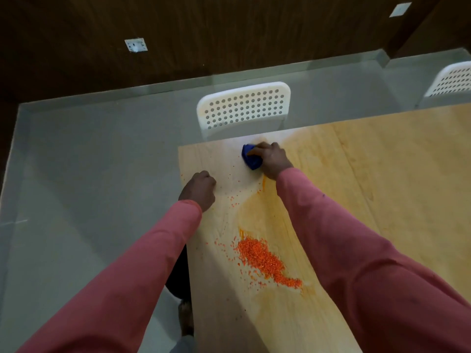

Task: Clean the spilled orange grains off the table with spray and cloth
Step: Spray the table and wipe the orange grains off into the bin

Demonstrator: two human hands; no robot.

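Note:
A pile of orange grains point(265, 261) lies on the light wooden table point(369, 200), with loose grains scattered towards the far left corner. My right hand point(271, 159) grips a bunched blue cloth point(251, 157) and presses it on the table near the far edge. An orange wet smear runs from the cloth back towards the pile. My left hand point(200, 188) rests at the table's left edge with its fingers curled, holding nothing. No spray bottle is in view.
A white perforated chair point(243, 108) stands just behind the table's far edge. A second white chair point(451, 80) is at the far right. Grey floor lies to the left of the table, and a dark wooden wall is behind.

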